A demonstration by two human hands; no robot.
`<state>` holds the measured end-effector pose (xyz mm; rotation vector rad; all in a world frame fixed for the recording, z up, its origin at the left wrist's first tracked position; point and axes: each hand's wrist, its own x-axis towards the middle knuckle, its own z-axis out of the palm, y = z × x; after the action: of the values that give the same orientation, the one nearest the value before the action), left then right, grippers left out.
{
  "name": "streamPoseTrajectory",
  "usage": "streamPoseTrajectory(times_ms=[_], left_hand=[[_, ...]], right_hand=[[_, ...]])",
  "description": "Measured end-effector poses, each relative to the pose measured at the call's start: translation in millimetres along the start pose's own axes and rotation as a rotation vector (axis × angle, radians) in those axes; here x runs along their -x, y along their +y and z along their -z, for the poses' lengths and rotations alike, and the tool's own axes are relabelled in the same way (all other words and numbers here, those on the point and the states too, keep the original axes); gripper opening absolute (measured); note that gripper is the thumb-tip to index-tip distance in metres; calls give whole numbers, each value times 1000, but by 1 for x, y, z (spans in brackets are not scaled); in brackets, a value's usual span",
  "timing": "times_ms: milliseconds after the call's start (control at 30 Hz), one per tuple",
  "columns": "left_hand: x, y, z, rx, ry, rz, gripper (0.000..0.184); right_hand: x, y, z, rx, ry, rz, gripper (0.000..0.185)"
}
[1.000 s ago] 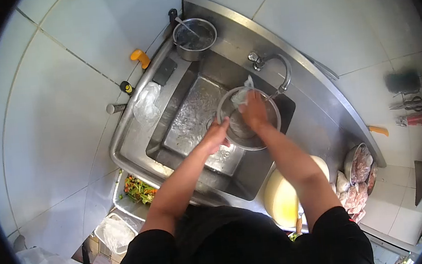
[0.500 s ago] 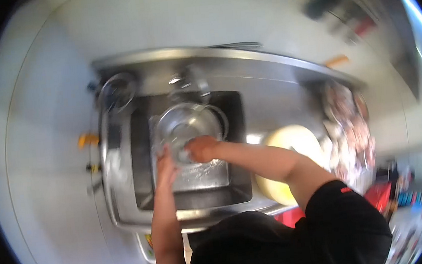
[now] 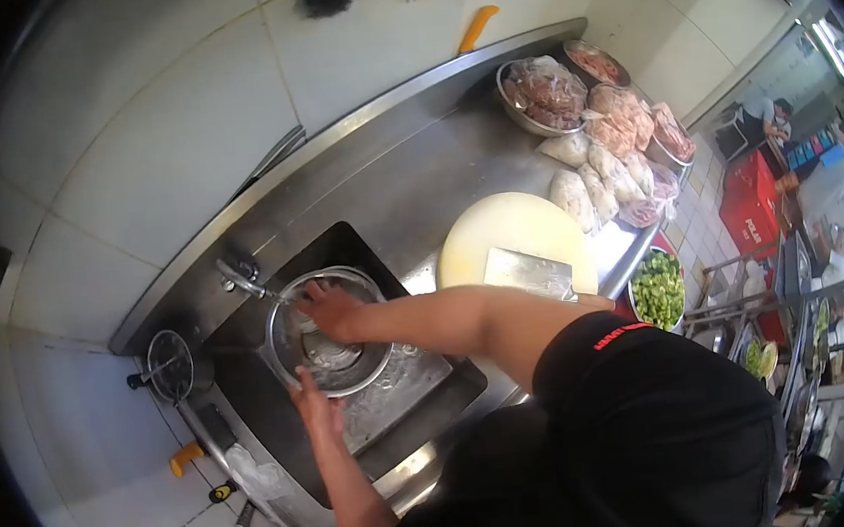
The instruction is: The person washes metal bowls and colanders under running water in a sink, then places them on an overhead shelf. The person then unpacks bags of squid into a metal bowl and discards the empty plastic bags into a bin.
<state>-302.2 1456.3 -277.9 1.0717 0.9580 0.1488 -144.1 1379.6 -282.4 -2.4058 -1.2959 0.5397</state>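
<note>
A round metal bowl (image 3: pixel 382 357) sits in the sink (image 3: pixel 468 385) under the tap (image 3: pixel 240 277), with water in its bottom. My left hand (image 3: pixel 316 405) grips the bowl's near rim, thumb and fingers at the edge. Inside the bowl's far part, my right hand (image 3: pixel 334 311) has its fingers spread close to the tap's spout, and I see nothing held in it. Water and glare blur what lies at the bottom of the bowl.
Right of the sink, a cleaver (image 3: pixel 530 274) lies on a round cutting board (image 3: pixel 470 234). Beyond are bagged meat (image 3: pixel 620 116) and a metal bowl of meat (image 3: pixel 520 119). Chopped greens (image 3: pixel 657 288) stand by the counter edge. A strainer (image 3: pixel 170 361) is at the left corner.
The view has turned towards the right, showing more counter. My right hand has shifted to the bowl's far side and its fingers have spread. My left hand has come onto the rim.
</note>
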Motion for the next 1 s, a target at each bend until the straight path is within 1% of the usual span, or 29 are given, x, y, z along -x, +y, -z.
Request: streamPoseTrajectory(times_ms=[33, 67, 100, 133, 167, 200, 233, 267, 300, 333, 367, 400, 433, 467, 500, 533, 567, 633, 667, 700, 733, 767, 833, 867, 900, 967, 1000], left_hand=[[1, 2, -14, -5, -25, -30, 52], [-5, 5, -19, 18, -14, -28, 52], [-11, 7, -18, 42, 2, -23, 53], [-14, 13, -7, 36, 5, -21, 53], [-17, 20, 11, 42, 79, -11, 51], [-15, 24, 25, 46, 162, 2, 49], [-16, 16, 34, 40, 193, 8, 49], [-19, 4, 48, 110, 163, 62, 46], [-16, 0, 68, 187, 152, 103, 43], [-4, 1, 70, 124, 154, 181, 39], [5, 0, 58, 75, 153, 262, 34], [9, -6, 61, -20, 66, 304, 32], [9, -21, 47, 85, -15, 311, 33], [13, -31, 32, 187, -91, 387, 36], [14, -37, 15, 286, -181, 453, 39], [11, -38, -6, 166, -186, 333, 38], [13, -43, -21, 45, -186, 231, 38], [-20, -107, -16, 868, -605, 21, 38], [-17, -98, -30, 907, -430, -40, 37], [-14, -86, -38, 525, -94, 76, 31], [-20, -88, -42, 355, -25, 97, 31], [-26, -97, -43, 223, -33, 27, 30], [-28, -118, -35, -98, -75, -145, 29], [-27, -129, -30, -266, -89, -235, 28], [-22, -140, -25, -452, -87, -327, 28], [-19, -164, -12, -543, -146, -342, 26], [-56, -233, -2, 344, -292, -13, 25]], right_hand=[[-5, -4, -8, -312, 170, -167, 49], [5, -19, 3, -315, -32, -64, 49], [13, -22, -1, -322, -29, -67, 49], [22, -26, -7, -273, -150, 38, 46], [31, -26, -9, -224, -271, 145, 44], [37, -14, 5, -63, -271, 202, 42], [46, 1, 20, -3, -40, 217, 37], [50, 13, 32, 42, 186, 249, 33], [38, 39, 15, -146, 524, 355, 36], [31, 45, 17, -301, 675, 320, 36], [15, 53, 4, -575, 493, -5, 34], [19, 41, 34, -1253, 199, -373, 31], [21, 41, 44, -2010, -160, -474, 38], [24, 43, 35, -1948, -263, -403, 41], [42, 14, 54, -1773, -216, -624, 37], [64, -14, 75, -1573, -151, -817, 33], [54, 16, 2, -1906, -221, -774, 36], [77, -19, 2, -1904, -151, -904, 42], [89, -21, -31, -1532, 116, -602, 43], [101, -21, -64, -1143, 344, -296, 44], [116, -37, -60, -994, 348, -112, 43], [122, -52, -42, -995, 326, -109, 43], [121, -70, -7, -140, 374, 233, 38], [103, -63, -3, -90, 475, 305, 38], [83, -52, 3, -90, 472, 307, 38], [43, -26, 16, -615, 74, 36, 41], [28, -6, 10, -867, -71, -112, 39]])
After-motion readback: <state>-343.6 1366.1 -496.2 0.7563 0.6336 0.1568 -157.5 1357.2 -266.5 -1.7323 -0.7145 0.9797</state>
